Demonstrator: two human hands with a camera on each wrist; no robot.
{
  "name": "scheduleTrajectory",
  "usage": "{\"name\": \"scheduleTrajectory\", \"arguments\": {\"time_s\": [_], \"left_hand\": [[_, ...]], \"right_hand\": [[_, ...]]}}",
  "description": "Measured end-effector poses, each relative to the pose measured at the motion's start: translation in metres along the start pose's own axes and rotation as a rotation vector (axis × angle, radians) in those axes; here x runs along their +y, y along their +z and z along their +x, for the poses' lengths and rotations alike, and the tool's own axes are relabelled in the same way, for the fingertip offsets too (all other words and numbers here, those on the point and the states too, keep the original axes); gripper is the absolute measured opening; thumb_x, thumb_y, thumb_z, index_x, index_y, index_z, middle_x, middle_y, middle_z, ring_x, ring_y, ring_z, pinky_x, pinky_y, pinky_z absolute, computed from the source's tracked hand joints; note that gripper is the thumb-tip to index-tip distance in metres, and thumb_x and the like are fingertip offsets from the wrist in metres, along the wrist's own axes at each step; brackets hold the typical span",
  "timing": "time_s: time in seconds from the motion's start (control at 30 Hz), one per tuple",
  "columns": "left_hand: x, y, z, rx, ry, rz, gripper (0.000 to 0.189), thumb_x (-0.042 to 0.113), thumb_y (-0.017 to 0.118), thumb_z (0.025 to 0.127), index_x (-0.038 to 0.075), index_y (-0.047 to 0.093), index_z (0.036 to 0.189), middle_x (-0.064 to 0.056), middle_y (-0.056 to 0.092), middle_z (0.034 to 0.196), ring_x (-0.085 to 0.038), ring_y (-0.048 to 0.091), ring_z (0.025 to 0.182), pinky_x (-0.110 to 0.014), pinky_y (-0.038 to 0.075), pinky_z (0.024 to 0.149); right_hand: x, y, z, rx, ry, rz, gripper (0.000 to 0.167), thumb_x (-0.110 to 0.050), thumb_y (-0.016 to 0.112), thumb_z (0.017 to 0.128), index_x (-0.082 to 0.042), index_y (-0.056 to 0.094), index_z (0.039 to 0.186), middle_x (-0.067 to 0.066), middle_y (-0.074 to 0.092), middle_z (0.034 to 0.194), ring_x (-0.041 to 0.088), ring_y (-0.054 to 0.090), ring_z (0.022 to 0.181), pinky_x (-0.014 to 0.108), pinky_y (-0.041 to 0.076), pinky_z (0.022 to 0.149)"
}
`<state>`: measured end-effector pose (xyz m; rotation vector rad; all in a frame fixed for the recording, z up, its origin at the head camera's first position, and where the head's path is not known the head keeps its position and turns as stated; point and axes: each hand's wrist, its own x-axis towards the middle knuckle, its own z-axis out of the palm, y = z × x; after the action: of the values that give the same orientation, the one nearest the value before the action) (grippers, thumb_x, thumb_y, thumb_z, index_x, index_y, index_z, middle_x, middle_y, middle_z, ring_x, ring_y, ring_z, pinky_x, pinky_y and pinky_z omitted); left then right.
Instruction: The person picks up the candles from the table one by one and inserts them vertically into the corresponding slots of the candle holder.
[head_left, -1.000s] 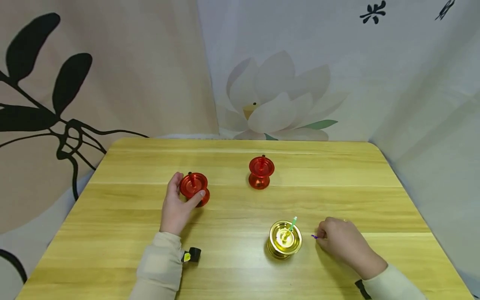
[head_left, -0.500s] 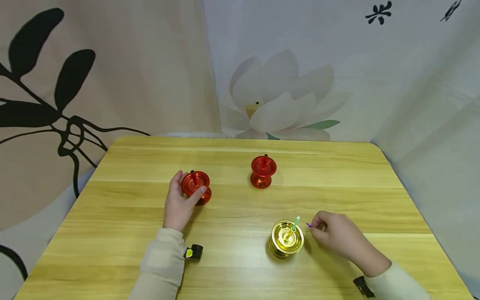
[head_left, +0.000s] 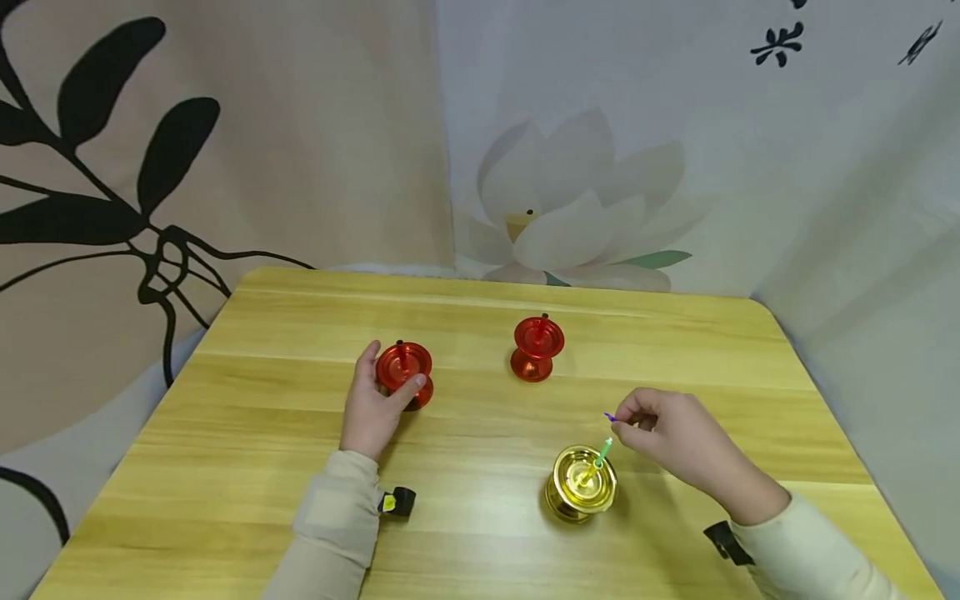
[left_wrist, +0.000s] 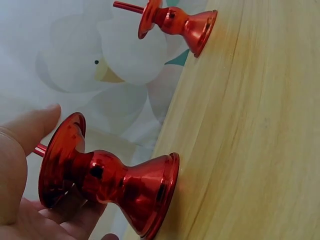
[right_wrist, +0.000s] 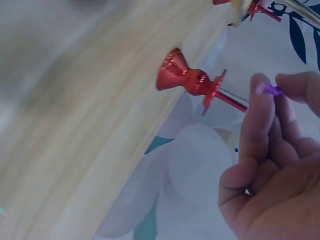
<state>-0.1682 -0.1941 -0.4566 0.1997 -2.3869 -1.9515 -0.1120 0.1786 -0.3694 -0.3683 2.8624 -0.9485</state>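
Observation:
My left hand (head_left: 371,421) holds a shiny red candle holder (head_left: 415,360), thumb on one side of its dish and fingers on the other. In the left wrist view the holder's flared base (left_wrist: 150,187) stands close against the wood. My right hand (head_left: 678,437) pinches a small purple candle (right_wrist: 272,90) between thumb and index finger; only a short twisted bit shows. That hand is above the table, just beyond and right of a gold candle holder (head_left: 567,498). A green candle (head_left: 603,453) with a white tip leans in the gold holder's socket.
A second red candle holder (head_left: 533,368) stands upright near the back of the wooden table (head_left: 247,467), an upright stem in its dish. Behind the table hangs a printed curtain (head_left: 337,125). Black straps (head_left: 727,543) sit at both wrists.
My right hand has risen and moved forward and left with the purple candle, from beside the gold holder to beyond it. The left hand keeps its grip; the head view has shifted slightly.

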Motion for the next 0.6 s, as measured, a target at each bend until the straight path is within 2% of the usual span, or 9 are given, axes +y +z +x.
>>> {"name": "scheduleTrajectory", "arguments": {"time_s": [0.27,0.4,0.6], "left_hand": [[-0.001,0.002,0.002,-0.018,-0.002,0.076,0.094,0.014,0.079,0.087,0.006,0.019,0.159,-0.019,0.033,0.158,-0.036,0.037,0.143,-0.048,0.031,0.118],[-0.003,0.001,0.002,-0.02,0.006,0.068,0.092,0.014,0.079,0.087,0.005,0.022,0.158,-0.019,0.034,0.157,-0.036,0.038,0.143,-0.048,0.032,0.118],[-0.004,0.0,0.002,-0.013,0.001,0.055,0.091,0.015,0.08,0.087,0.007,0.024,0.158,-0.018,0.036,0.156,-0.035,0.04,0.141,-0.047,0.034,0.116]], "right_hand": [[-0.023,-0.009,0.01,0.072,-0.089,-0.066,0.008,-0.013,0.073,0.09,-0.02,0.072,0.087,-0.014,0.063,0.076,0.009,0.054,0.071,0.024,0.045,0.057],[-0.032,-0.01,0.015,0.063,-0.13,-0.065,0.011,-0.012,0.073,0.091,-0.023,0.073,0.087,-0.016,0.067,0.081,0.006,0.058,0.073,0.024,0.05,0.062],[-0.042,-0.01,0.021,0.029,-0.18,-0.083,0.008,-0.013,0.075,0.091,-0.02,0.077,0.09,-0.017,0.07,0.085,0.002,0.062,0.075,0.025,0.054,0.066]]}}
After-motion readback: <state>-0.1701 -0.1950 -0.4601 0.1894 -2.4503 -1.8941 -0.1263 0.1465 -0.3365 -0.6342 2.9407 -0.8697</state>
